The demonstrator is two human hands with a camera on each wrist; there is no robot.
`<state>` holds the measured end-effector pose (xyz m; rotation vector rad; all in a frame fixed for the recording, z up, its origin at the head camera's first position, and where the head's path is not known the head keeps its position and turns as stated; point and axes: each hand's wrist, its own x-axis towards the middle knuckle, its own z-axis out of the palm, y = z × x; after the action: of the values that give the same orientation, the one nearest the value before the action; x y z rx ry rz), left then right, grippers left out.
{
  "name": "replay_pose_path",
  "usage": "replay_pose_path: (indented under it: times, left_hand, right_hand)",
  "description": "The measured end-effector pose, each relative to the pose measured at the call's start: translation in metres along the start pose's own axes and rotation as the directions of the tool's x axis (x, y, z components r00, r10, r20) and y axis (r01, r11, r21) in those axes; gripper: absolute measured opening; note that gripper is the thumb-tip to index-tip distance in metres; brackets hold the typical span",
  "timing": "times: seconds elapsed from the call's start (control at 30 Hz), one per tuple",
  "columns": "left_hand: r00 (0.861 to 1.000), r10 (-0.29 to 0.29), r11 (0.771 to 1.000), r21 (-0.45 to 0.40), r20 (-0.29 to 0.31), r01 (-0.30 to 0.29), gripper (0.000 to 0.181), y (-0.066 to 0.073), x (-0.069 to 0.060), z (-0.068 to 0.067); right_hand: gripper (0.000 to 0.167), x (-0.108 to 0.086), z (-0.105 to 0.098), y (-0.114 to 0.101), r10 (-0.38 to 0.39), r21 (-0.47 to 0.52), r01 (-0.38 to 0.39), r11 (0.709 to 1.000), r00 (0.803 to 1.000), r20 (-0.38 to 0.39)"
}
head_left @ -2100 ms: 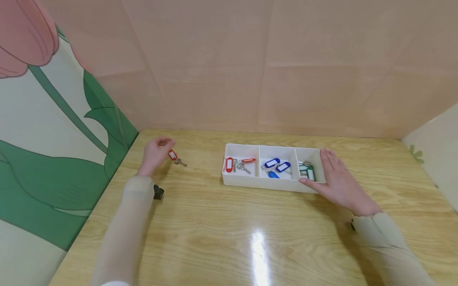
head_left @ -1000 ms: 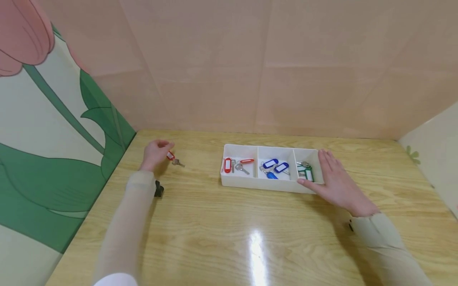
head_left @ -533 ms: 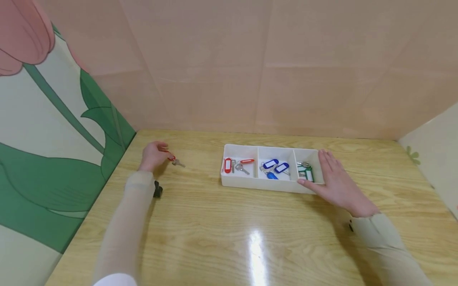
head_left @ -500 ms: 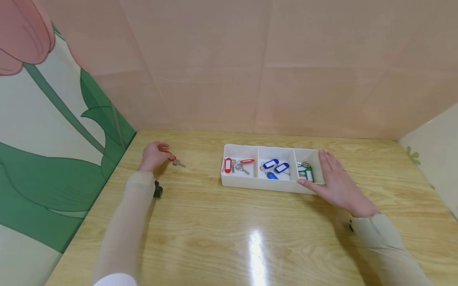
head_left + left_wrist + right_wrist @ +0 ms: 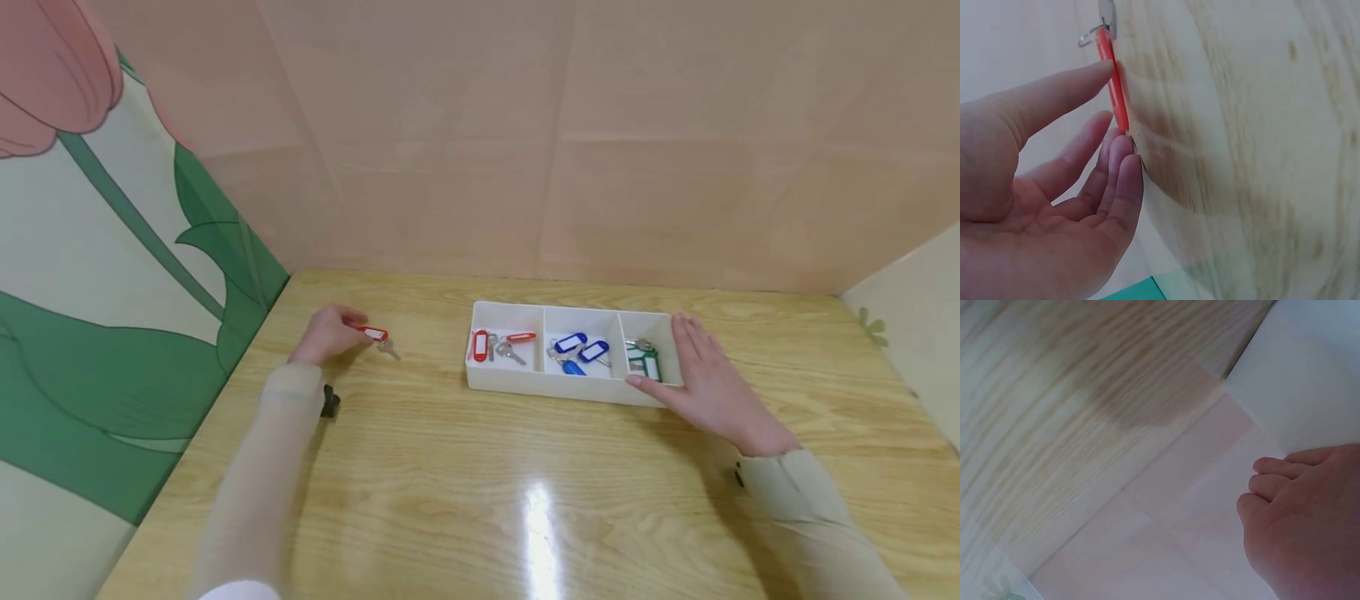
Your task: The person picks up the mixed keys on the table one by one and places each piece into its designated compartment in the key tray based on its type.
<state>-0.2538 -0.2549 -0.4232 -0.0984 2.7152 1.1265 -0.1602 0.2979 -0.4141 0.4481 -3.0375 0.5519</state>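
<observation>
In the head view my left hand [image 5: 330,333] is at the left of the table, pinching a red key tag [image 5: 375,333] with a white label. A small silver key [image 5: 388,350] hangs from its ring. The left wrist view shows my thumb against the edge-on red tag [image 5: 1112,87]. On the right, my right hand [image 5: 720,392] rests on the right end of a white three-compartment tray [image 5: 540,382], fingers straight along the end wall, thumb at the front rim. Against the tray's wall [image 5: 1310,381], my right fingers [image 5: 1269,484] also show in the right wrist view.
Keys with red tags [image 5: 481,346] lie in the tray's left compartment, blue tags [image 5: 594,351] in the middle, green tags [image 5: 651,364] in the right. The wooden table [image 5: 420,483] meets a pinkish back wall [image 5: 450,167]; a flower-patterned panel [image 5: 150,375] borders the left.
My left hand has come slightly nearer, and the red tag has turned from slanting to nearly level, its key further right. The right hand stays on the tray.
</observation>
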Motion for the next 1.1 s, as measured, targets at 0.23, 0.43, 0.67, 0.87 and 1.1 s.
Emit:
replay_pose_path:
  times: [0.23,0.43,0.67,0.87,1.1]
  left_hand:
    - [1.0,0.005,0.999,0.04,0.002,-0.005,0.032,0.0021,-0.0027,0.0035]
    - [0.999,0.049,0.995,0.084,0.018,-0.05,0.027,0.0045,-0.0051,0.0018]
    - [0.997,0.07,0.994,0.082,0.044,-0.074,0.028,0.0064,-0.003,0.0012]
    - [0.996,0.07,0.995,0.06,0.052,-0.074,0.03,0.0052,-0.0015,0.0021]
    - [0.994,0.099,0.989,0.103,0.042,-0.103,0.024,0.0012,-0.0025,0.0024]
  right_hand:
    - [0.112,-0.0012,0.0,-0.0006,-0.005,-0.002,0.005,1.0,1.0,-0.003]
    - [0.112,-0.0015,-0.0002,-0.0003,0.005,0.003,-0.005,1.0,1.0,-0.003]
    - [0.112,-0.0005,0.0003,0.0005,0.0,0.004,0.0,1.0,1.0,-0.004]
    - [0.113,-0.0007,0.0003,0.0008,0.001,0.002,-0.001,1.0,1.0,-0.004]
    - [0.112,-0.0006,0.0015,0.0009,-0.016,0.006,0.016,1.0,1.0,-0.016]
